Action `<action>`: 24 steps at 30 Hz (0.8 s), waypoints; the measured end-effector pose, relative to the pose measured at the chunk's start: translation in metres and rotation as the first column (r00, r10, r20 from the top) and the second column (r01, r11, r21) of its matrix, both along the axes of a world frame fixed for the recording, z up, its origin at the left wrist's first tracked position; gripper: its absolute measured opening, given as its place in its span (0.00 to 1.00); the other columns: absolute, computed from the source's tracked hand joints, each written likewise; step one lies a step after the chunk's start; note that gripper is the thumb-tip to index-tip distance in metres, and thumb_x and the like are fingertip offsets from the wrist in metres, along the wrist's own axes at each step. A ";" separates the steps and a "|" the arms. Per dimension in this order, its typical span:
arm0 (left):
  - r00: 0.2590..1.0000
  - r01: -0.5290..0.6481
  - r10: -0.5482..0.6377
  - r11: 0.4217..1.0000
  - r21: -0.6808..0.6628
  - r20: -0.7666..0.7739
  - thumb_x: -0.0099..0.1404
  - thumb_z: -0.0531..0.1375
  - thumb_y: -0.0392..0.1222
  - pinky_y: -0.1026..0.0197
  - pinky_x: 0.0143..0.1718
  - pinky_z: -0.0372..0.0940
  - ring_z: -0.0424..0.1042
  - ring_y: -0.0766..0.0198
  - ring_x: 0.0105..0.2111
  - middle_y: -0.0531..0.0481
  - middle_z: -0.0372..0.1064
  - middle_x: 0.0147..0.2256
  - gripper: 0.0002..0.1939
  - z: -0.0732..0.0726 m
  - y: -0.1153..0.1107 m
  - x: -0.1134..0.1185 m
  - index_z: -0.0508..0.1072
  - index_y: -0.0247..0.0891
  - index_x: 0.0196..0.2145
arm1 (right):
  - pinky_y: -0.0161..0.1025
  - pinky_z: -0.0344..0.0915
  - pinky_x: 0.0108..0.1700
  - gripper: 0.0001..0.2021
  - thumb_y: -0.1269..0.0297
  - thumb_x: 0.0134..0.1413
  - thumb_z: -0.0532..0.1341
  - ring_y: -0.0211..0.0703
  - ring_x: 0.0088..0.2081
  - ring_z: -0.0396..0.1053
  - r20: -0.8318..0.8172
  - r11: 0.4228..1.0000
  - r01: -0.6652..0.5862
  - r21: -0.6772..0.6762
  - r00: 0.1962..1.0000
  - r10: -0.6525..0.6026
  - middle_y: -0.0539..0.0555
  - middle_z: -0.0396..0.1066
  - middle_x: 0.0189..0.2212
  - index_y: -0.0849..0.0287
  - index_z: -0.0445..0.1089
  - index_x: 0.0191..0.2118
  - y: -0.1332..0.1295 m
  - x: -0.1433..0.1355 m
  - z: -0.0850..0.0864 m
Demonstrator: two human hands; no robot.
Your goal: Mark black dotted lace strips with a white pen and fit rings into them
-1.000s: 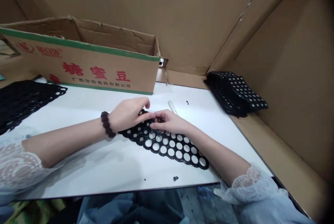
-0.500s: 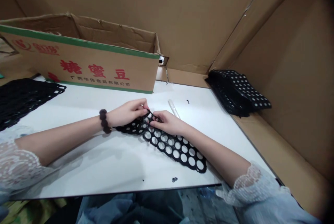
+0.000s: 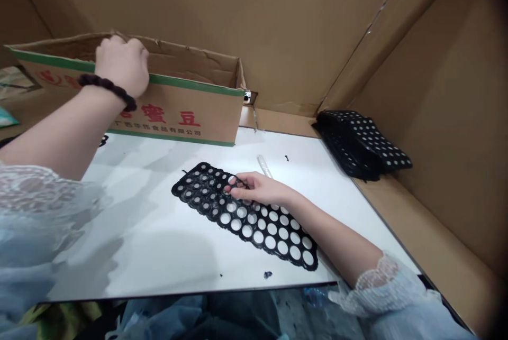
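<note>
A: I'm watching remotely through the head view. How far along are things looking?

B: Partway, I'm judging. Below the right hand (image 3: 264, 190), the black holed sheet (image 3: 210, 192) is showing wide white openings. Left of that hand, its holes are looking smaller and greyer; I'm reading that stretch as unfinished, but I'm not seeing enough to be sure.

A: Hands?

B: The right is pinching the sheet near its far edge, fingertips together. The left hand (image 3: 122, 62) is reaching over the near rim of the cardboard box (image 3: 216, 118), fingers curled down. The rim and knuckles are hiding the fingertips, so I can't tell whether it's gripping anything.

A: Where's the sheet lying?

B: Mostly flat on the white table (image 3: 151, 266), running from under the right wrist towards the left.

A: Surroundings?

B: A black dotted stack (image 3: 363, 144) is sitting well right of the right hand. A clear strip (image 3: 263, 165) is lying just beyond that hand, and a dark scrap (image 3: 268, 275) is lying nearer the wearer. I'm noting the box wall as the left hand's obstacle; nothing is blocking the right.
</note>
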State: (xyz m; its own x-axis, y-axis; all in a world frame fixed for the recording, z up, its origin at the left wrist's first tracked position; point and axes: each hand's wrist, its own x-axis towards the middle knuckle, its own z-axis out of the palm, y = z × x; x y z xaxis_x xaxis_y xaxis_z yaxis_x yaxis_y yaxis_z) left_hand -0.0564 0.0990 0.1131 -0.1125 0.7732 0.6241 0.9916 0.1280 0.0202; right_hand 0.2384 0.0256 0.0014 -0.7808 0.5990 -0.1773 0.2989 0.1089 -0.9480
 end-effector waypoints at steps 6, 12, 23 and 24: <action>0.944 0.300 -0.299 0.954 -0.010 -0.142 0.66 0.34 0.51 0.51 0.44 0.58 0.62 0.54 0.45 0.45 0.62 0.36 0.26 -0.025 -0.063 0.062 0.65 0.36 0.39 | 0.34 0.59 0.35 0.15 0.70 0.36 0.65 0.32 0.29 0.59 -0.052 0.997 0.038 0.068 0.998 -0.035 0.48 0.63 0.32 0.60 0.60 0.33 -0.002 -0.003 -0.005; 0.792 0.533 -0.605 0.616 -0.580 0.085 0.59 0.49 0.59 0.61 0.23 0.58 0.70 0.56 0.26 0.48 0.70 0.29 0.21 -0.092 -0.124 0.112 0.59 0.38 0.39 | 0.33 0.59 0.34 0.15 0.72 0.38 0.63 0.32 0.30 0.60 -0.178 0.986 0.166 -0.024 0.970 -0.167 0.47 0.60 0.31 0.60 0.59 0.34 0.000 -0.006 -0.013; 0.754 0.586 -0.655 0.640 -0.497 0.047 0.66 0.45 0.47 0.61 0.30 0.58 0.67 0.60 0.32 0.50 0.66 0.31 0.13 -0.099 -0.125 0.108 0.64 0.41 0.39 | 0.32 0.57 0.32 0.14 0.73 0.39 0.61 0.31 0.28 0.59 -0.245 0.971 0.234 -0.056 0.939 -0.240 0.46 0.60 0.29 0.60 0.57 0.34 -0.007 -0.011 -0.017; 0.756 0.591 -0.652 0.637 -0.495 0.064 0.66 0.44 0.47 0.61 0.30 0.58 0.67 0.60 0.32 0.50 0.66 0.31 0.13 -0.100 -0.126 0.108 0.64 0.41 0.38 | 0.33 0.57 0.33 0.14 0.73 0.40 0.61 0.31 0.28 0.60 -0.248 0.970 0.238 -0.045 0.938 -0.242 0.46 0.60 0.29 0.60 0.57 0.34 -0.007 -0.011 -0.018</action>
